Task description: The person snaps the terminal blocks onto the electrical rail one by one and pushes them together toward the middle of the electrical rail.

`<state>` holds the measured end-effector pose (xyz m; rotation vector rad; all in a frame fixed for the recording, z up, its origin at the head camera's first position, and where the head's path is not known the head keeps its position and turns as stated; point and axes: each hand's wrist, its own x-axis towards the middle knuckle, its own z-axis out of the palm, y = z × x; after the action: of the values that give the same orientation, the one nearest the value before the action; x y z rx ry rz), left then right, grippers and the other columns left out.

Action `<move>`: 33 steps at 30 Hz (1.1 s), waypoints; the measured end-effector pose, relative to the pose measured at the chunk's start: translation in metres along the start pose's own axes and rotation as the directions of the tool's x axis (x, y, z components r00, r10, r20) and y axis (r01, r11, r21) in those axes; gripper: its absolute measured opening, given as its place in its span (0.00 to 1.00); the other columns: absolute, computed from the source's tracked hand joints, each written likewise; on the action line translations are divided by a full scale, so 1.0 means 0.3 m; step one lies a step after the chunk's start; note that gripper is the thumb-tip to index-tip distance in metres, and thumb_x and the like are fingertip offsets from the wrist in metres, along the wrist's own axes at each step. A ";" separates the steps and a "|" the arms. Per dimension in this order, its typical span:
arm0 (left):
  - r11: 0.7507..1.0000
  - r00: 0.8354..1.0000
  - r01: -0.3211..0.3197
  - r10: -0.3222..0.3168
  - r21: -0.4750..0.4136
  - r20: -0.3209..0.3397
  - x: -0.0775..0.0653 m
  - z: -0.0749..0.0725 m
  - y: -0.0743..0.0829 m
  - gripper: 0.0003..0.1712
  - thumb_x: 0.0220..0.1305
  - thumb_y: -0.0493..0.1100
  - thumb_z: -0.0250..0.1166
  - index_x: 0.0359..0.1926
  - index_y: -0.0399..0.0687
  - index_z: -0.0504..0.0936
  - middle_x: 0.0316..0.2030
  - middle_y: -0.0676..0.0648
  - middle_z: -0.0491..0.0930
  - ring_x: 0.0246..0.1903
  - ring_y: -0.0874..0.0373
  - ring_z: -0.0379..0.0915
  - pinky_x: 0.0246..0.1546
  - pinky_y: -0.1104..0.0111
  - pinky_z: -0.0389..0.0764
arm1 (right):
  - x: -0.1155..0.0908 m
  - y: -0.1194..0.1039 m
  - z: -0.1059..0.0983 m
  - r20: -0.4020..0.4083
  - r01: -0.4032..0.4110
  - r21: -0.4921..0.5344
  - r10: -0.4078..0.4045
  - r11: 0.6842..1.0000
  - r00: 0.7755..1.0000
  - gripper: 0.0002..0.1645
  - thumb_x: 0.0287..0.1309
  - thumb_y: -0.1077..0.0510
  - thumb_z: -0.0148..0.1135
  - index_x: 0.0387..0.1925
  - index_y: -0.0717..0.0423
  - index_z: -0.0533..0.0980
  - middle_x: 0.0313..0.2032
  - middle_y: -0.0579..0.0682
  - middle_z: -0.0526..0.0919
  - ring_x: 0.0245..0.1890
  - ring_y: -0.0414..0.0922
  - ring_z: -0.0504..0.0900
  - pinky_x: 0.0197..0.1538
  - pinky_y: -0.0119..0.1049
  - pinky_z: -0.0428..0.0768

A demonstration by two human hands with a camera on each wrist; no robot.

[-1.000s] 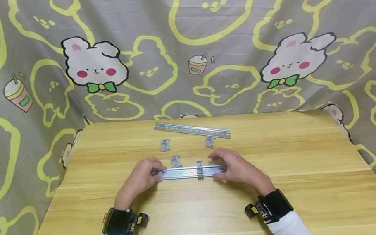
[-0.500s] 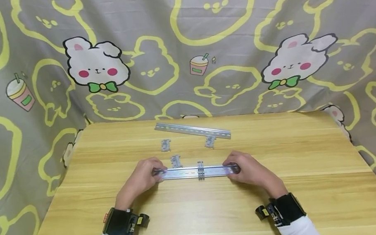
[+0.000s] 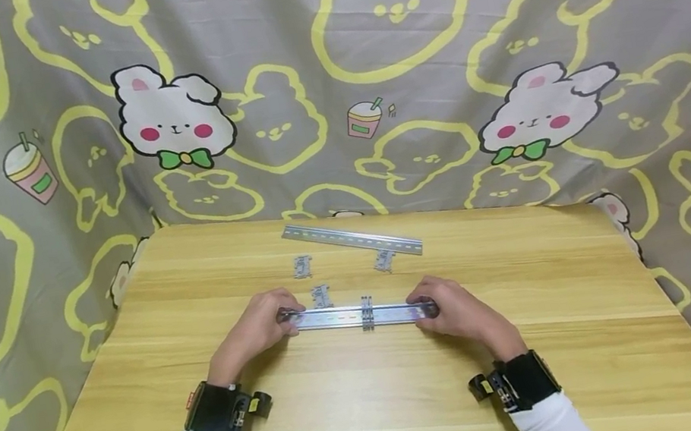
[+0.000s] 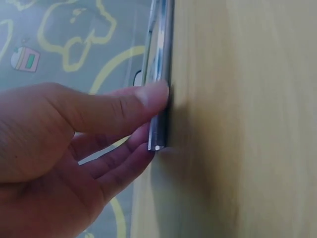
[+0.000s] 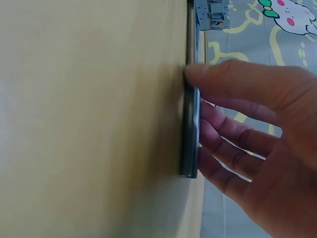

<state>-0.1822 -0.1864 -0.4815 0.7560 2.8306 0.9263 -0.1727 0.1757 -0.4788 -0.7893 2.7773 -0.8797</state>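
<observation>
Gripping the slotted metal rail (image 3: pixel 329 318) at both ends, you have your left hand (image 3: pixel 257 327) and right hand (image 3: pixel 454 304) well apart, with the rail stretched between them above or on the wooden table (image 3: pixel 380 410); you cannot tell from these views whether it touches the wood. The head view alone gives the whole span: a narrow grey clip stack (image 3: pixel 367 313) sits across the rail, a little nearer your right hand, while your own hands mostly hide the rail's tips. The wrist views supply those tips. On the left, your thumb (image 4: pixel 153 96) presses the near side, your other fingers lie behind, and the cut end juts out past the thumb. On the right, your thumb (image 5: pixel 200 75) pinches the rail against fingers spread along its far side, and a longer dark stub runs on beyond it. That same view catches a grey block (image 5: pixel 213 14) beside the rail at the top edge, though you cannot tell which piece it is. Only the head view lays out what is beyond your hands: a loose grey piece (image 3: pixel 321 296) just behind the rail, another (image 3: pixel 302 266) farther back, and a third (image 3: pixel 384 261) by the right end of a slanted second rail (image 3: pixel 353 239).
</observation>
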 end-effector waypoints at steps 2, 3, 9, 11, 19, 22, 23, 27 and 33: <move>0.999 1.000 0.009 -0.009 -0.053 0.015 0.001 -0.012 0.001 0.18 0.48 0.32 0.75 0.43 0.38 0.87 0.40 0.43 0.84 0.41 0.48 0.79 0.46 0.54 0.83 | 0.009 0.002 -0.017 0.003 0.004 0.013 -0.004 1.000 1.000 0.22 0.50 0.60 0.73 0.48 0.61 0.82 0.44 0.53 0.82 0.42 0.49 0.80 0.46 0.44 0.84; 0.996 1.000 0.018 -0.016 -0.084 0.023 0.002 -0.021 0.001 0.18 0.49 0.33 0.74 0.45 0.37 0.86 0.41 0.42 0.84 0.42 0.48 0.79 0.47 0.53 0.83 | 0.017 0.004 -0.027 -0.002 0.010 0.016 -0.010 1.000 1.000 0.23 0.50 0.60 0.73 0.49 0.62 0.81 0.44 0.54 0.82 0.42 0.49 0.80 0.46 0.44 0.84; 0.986 0.995 0.098 -0.097 -0.136 0.011 0.090 -0.107 -0.018 0.16 0.61 0.34 0.66 0.51 0.34 0.82 0.48 0.38 0.82 0.46 0.46 0.78 0.50 0.53 0.82 | 0.104 0.028 -0.103 -0.081 0.036 -0.029 -0.039 0.999 0.996 0.27 0.51 0.62 0.72 0.54 0.65 0.78 0.50 0.59 0.79 0.50 0.55 0.79 0.54 0.50 0.81; 0.990 0.995 0.097 -0.099 -0.098 -0.018 0.145 -0.131 -0.032 0.18 0.62 0.34 0.66 0.53 0.33 0.81 0.49 0.36 0.81 0.48 0.44 0.77 0.51 0.51 0.81 | 0.140 0.039 -0.123 -0.098 0.041 -0.058 -0.047 0.997 0.994 0.27 0.52 0.62 0.71 0.55 0.66 0.77 0.52 0.61 0.77 0.52 0.59 0.77 0.57 0.53 0.79; 0.995 0.996 0.023 -0.014 0.100 -0.090 0.340 -0.133 -0.113 0.25 0.60 0.30 0.65 0.60 0.36 0.77 0.60 0.32 0.72 0.59 0.39 0.68 0.62 0.47 0.71 | 0.255 0.099 -0.128 -0.076 0.004 -0.136 -0.014 0.991 0.997 0.28 0.54 0.62 0.68 0.57 0.67 0.75 0.53 0.62 0.76 0.52 0.57 0.76 0.58 0.51 0.77; 0.990 0.997 0.000 0.011 0.142 -0.077 0.394 -0.123 -0.126 0.31 0.56 0.27 0.66 0.63 0.37 0.75 0.62 0.34 0.70 0.60 0.41 0.66 0.62 0.49 0.71 | 0.276 0.119 -0.127 -0.057 0.003 -0.163 -0.012 0.987 0.998 0.30 0.51 0.65 0.68 0.58 0.69 0.75 0.52 0.63 0.76 0.50 0.56 0.76 0.58 0.50 0.78; 0.989 0.998 -0.002 0.012 0.150 -0.060 0.409 -0.121 -0.128 0.32 0.56 0.27 0.66 0.64 0.38 0.74 0.63 0.34 0.69 0.60 0.41 0.66 0.63 0.50 0.70 | 0.282 0.122 -0.128 -0.052 0.002 -0.164 -0.011 0.987 0.999 0.30 0.50 0.66 0.68 0.58 0.69 0.75 0.52 0.63 0.76 0.49 0.56 0.76 0.57 0.50 0.78; 0.988 1.000 -0.006 0.006 0.157 0.004 0.454 -0.109 -0.142 0.31 0.59 0.28 0.63 0.65 0.39 0.73 0.66 0.35 0.66 0.64 0.41 0.62 0.66 0.50 0.66 | 0.307 0.130 -0.126 -0.020 -0.016 -0.162 0.013 0.987 1.000 0.30 0.46 0.71 0.66 0.56 0.69 0.76 0.50 0.63 0.77 0.49 0.54 0.74 0.58 0.49 0.77; 0.987 0.999 -0.004 -0.001 0.162 0.034 0.486 -0.094 -0.166 0.30 0.55 0.24 0.61 0.62 0.36 0.76 0.63 0.36 0.70 0.62 0.41 0.65 0.65 0.50 0.67 | 0.340 0.136 -0.107 0.023 -0.020 -0.177 0.025 0.984 0.999 0.27 0.45 0.72 0.64 0.52 0.68 0.78 0.49 0.63 0.77 0.48 0.54 0.74 0.57 0.49 0.77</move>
<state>-0.3374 -0.1674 -0.4747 0.7824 2.9024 0.6817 -0.2866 0.1677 -0.4717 -0.7864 2.8652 -0.6215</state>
